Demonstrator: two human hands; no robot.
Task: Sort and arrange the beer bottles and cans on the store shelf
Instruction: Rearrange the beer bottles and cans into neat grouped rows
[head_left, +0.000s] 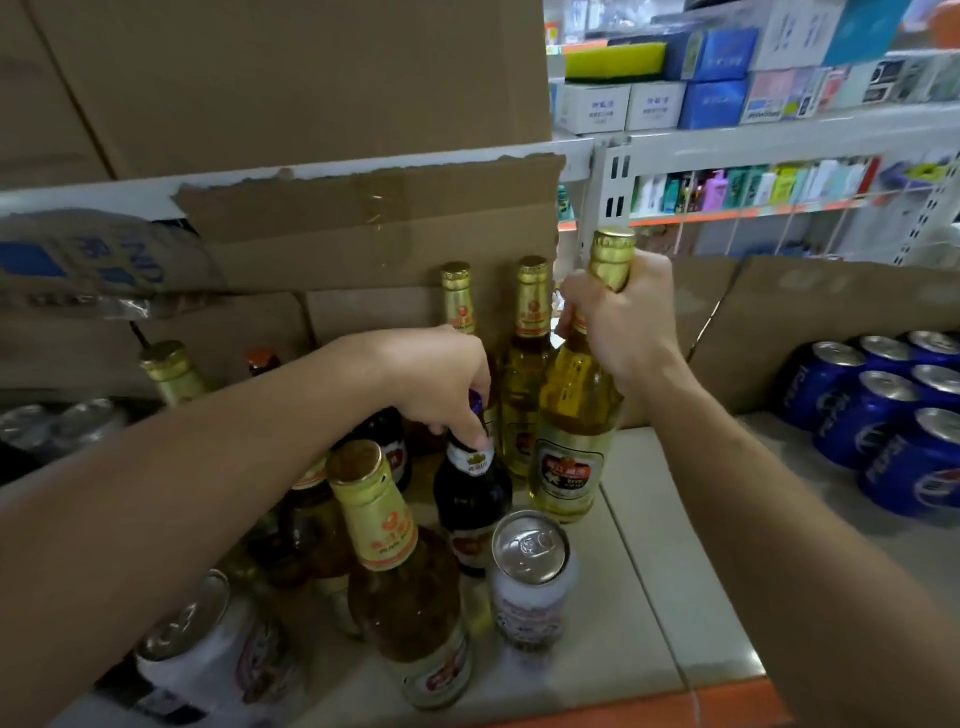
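Right of centre, the pale bottle (574, 415) is golden-yellow with gold foil neck and red label. The dark bottle (470, 493) beside it is brown-black, purple-capped. At right, the cans (878, 421) are blue, silver-topped. Upper left, the boxes (311, 78) are plain brown; the shelf (654, 545) grey, orange-edged.

Indoor light, even but dimmish, warm cast. Left under-shelf corner dark, cans (78, 422) there murky. Soft glare on can top (530, 543) and gold cap (615, 243). Strong wide-angle bend: shelf rail (104, 197) curves, bottom corners stretched. Sack (93, 260) at left and far boxes (714, 78) blurred; centre bottles (571, 415) fairly sharp. Faint shadows only.
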